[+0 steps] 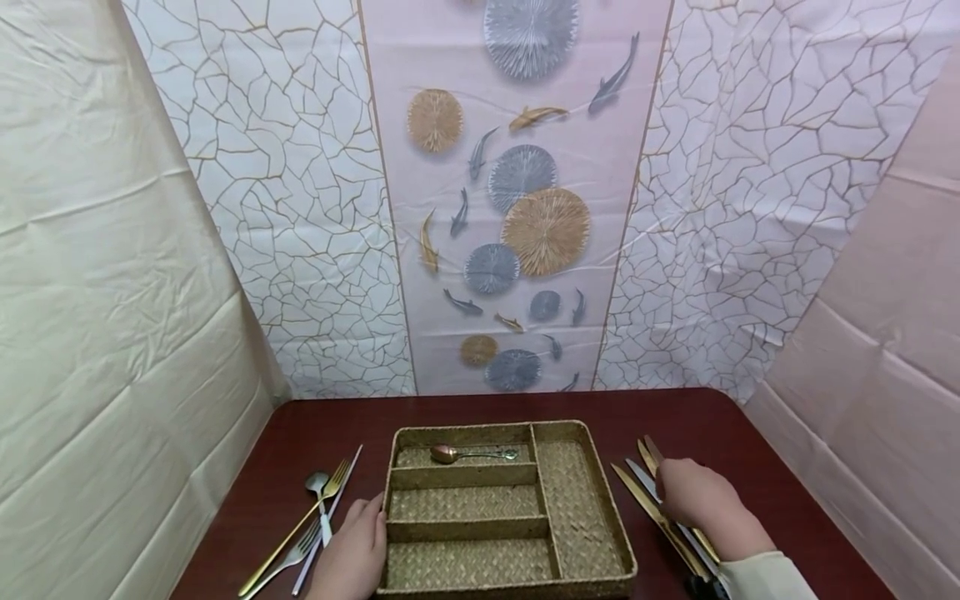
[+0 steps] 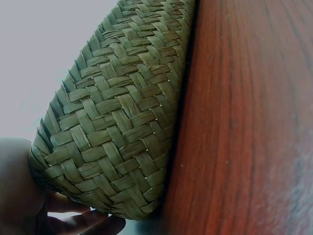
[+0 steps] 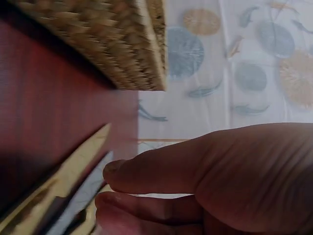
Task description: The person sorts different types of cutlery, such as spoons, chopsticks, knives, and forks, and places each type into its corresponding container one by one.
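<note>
A rectangular woven tray (image 1: 465, 525) with several compartments lies on the table, and a small ornate spoon (image 1: 472, 453) rests in its back left one. My left hand (image 1: 352, 550) touches the tray's left side near the front corner; in the left wrist view its fingers (image 2: 73, 220) reach past that corner. Right of the tray, my right hand (image 1: 701, 508) is over several table knives (image 1: 637, 492), gold, silver and coppery. In the right wrist view, thumb and forefinger are close together beside a gold knife (image 3: 63, 183); whether they pinch one behind them is hidden.
Left of the tray lie a gold fork (image 1: 300, 533), a silver fork (image 1: 292, 557), a spoon (image 1: 318, 492) and a thin stick-like utensil (image 1: 333, 500), partly crossed. The dark red table (image 1: 330, 417) ends at a patterned cloth (image 1: 510, 250); plain cloths hang at both sides.
</note>
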A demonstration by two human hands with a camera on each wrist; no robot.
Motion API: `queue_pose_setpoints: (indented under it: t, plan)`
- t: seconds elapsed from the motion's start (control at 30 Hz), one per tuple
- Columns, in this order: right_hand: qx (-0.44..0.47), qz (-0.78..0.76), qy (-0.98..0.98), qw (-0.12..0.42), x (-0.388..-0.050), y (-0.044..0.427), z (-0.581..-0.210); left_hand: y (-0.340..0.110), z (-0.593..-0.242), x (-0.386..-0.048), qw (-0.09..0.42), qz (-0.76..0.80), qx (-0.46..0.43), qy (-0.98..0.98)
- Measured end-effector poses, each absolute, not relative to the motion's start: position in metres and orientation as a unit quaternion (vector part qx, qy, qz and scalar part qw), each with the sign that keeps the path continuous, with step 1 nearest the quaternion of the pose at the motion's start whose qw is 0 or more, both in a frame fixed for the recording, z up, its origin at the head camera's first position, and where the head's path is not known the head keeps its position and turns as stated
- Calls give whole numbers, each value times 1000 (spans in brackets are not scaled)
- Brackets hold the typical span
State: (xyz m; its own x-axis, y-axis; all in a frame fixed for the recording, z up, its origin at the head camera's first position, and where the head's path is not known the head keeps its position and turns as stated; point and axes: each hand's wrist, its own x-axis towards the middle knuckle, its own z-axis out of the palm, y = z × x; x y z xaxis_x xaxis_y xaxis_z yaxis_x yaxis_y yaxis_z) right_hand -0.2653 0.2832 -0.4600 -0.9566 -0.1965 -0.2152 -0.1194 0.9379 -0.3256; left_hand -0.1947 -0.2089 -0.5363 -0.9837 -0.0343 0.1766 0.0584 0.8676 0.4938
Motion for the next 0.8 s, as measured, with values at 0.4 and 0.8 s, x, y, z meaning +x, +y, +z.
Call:
queue_pose_setpoints:
  t: [0.4,0.8]
  plan:
    - [-69,-102,987,104,-253,290,-483,-207,-538,-196,109,-268,-12,-957]
    - [-42,-108,984,138,-246,293,-491,-209,-537,-197,76,-262,13,-962]
